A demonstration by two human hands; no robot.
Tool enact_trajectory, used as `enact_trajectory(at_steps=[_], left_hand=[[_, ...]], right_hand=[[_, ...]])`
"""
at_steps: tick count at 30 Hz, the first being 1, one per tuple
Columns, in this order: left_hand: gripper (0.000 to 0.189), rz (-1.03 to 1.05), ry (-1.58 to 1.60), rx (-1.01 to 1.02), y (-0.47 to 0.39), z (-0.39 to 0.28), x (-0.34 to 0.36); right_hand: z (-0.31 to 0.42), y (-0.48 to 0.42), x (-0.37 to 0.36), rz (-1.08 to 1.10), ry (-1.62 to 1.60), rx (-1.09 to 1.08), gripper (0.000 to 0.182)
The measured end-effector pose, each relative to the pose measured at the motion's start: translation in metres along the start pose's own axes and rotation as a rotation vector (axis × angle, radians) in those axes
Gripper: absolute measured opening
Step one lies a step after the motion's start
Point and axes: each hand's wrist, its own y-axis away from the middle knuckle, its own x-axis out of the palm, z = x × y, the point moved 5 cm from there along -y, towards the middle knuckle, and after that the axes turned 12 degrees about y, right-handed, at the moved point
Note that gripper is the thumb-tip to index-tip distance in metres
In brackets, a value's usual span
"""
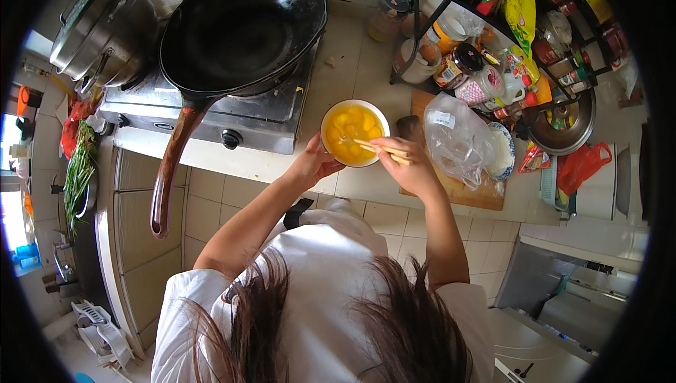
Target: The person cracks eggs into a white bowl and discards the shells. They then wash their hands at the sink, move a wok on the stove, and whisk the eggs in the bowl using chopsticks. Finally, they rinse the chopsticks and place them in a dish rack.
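A white bowl point(386, 125) holds several raw eggs point(349, 128), their yolks partly whole in yellow liquid. My left hand point(315, 164) grips the bowl at its lower left side, with the thumb near the rim. A pair of wooden chopsticks point(397, 155) is in my right hand point(411, 168), and their tips dip into the eggs from the right. The bowl is at the counter's front, between the gas stove and the cutting board. Whether its base touches the counter is hidden.
A black wok point(237, 29) sits on the gas stove point(253, 119), its wooden handle point(174, 172) jutting past the front edge. On the right, a plastic bag point(454, 135) and a plate of white powder point(500, 153) lie by a wooden cutting board point(475, 195). Behind stands a crowded condiment rack point(441, 13).
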Motion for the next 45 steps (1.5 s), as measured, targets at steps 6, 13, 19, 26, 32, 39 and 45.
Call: enact_trajectory(at_steps=[6, 13, 19, 26, 32, 39, 45], left_hand=[[0.055, 0.025, -0.007, 0.007, 0.000, -0.001, 0.000], [0.056, 0.035, -0.015, 0.004, 0.000, -0.001, 0.001], [0.055, 0.027, -0.013, 0.013, -0.001, -0.001, 0.000], [0.054, 0.013, -0.021, 0.002, -0.001, 0.000, -0.001], [0.053, -0.001, -0.005, 0.006, 0.000, 0.000, -0.002], [0.055, 0.016, -0.018, 0.013, -0.001, 0.000, -0.002], [0.055, 0.017, -0.012, 0.017, -0.004, 0.002, -0.007]], right_hand=[[0.003, -0.001, -0.003, 0.000, 0.003, 0.013, 0.015], [-0.001, 0.000, -0.002, 0.017, 0.024, 0.046, 0.014], [0.018, -0.003, -0.016, -0.063, -0.008, -0.017, 0.014], [0.012, 0.001, -0.002, -0.105, -0.077, 0.031, 0.012], [0.009, 0.003, -0.001, 0.022, -0.012, 0.054, 0.014], [0.010, 0.002, -0.002, -0.003, 0.000, 0.009, 0.014], [0.007, 0.002, -0.002, -0.020, 0.020, -0.003, 0.015]])
